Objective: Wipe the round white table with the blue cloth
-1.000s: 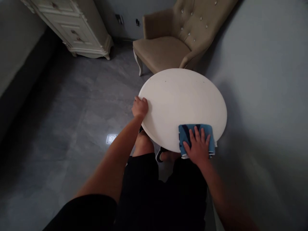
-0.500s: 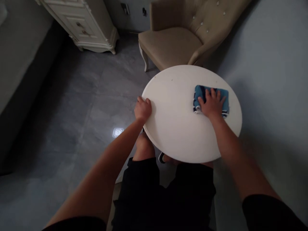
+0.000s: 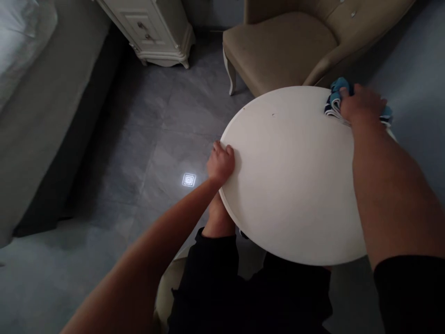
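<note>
A round white table (image 3: 292,185) stands in front of my knees. My left hand (image 3: 221,162) is closed around its left edge, thumb on top and fingers curled over the rim. At the far right edge, my right hand (image 3: 363,103) grips a folded blue cloth (image 3: 336,99) with dark blue and white stripes. The cloth is bunched under the palm and pokes out on both sides of the hand. Part of it hangs at the table's rim. A small dark mark (image 3: 273,115) shows on the white top.
Behind the table is a beige armchair (image 3: 278,46), close to the rim. A white cabinet (image 3: 156,32) stands at the back left, and a bed (image 3: 66,83) fills the left side. A square floor drain (image 3: 188,180) lies in the grey tiles (image 3: 139,157). A wall runs along the right.
My right hand has slid the cloth away and to the right, to the table's far edge; its spread fingers have closed and the cloth has bunched up. My left hand still holds the rim.
</note>
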A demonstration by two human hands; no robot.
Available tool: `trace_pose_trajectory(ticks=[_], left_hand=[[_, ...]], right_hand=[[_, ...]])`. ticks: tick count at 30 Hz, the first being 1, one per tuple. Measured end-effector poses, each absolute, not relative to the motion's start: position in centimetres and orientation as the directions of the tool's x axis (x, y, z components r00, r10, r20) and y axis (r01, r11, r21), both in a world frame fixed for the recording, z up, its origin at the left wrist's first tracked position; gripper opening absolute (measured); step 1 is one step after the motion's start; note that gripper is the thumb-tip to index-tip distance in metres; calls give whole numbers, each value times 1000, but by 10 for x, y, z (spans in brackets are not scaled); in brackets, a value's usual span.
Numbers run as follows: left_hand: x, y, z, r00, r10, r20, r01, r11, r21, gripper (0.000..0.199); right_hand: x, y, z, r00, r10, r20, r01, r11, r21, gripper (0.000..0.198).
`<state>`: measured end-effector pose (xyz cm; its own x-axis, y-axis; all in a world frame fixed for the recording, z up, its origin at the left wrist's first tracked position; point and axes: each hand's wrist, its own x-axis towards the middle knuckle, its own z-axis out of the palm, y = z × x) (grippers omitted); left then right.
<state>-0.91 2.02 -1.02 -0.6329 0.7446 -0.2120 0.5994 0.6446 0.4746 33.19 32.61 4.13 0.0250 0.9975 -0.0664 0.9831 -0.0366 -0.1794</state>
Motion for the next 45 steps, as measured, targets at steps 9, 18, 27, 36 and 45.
trace_pose_trajectory(ticks=[9, 18, 27, 36, 45], left_hand=[[-7, 18, -8, -634, 747, -201, 590, 635, 498, 51], [-5, 15, -4, -630, 760, -156, 603, 606, 519, 54], [-1, 15, -1, -635, 760, -140, 615, 607, 503, 56], [-4, 21, 1, -637, 752, -170, 603, 623, 497, 53], [-8, 25, -6, -632, 749, -198, 597, 634, 492, 57]], right_hand=[[344, 215, 37, -87, 995, 43, 996, 89, -32, 76], [360, -65, 21, -232, 973, 22, 972, 231, 43, 77], [362, -153, 11, -258, 966, 8, 966, 258, 37, 78], [325, 98, 29, -191, 982, 13, 981, 191, 22, 80], [298, 310, 30, -122, 992, 7, 991, 121, 54, 82]])
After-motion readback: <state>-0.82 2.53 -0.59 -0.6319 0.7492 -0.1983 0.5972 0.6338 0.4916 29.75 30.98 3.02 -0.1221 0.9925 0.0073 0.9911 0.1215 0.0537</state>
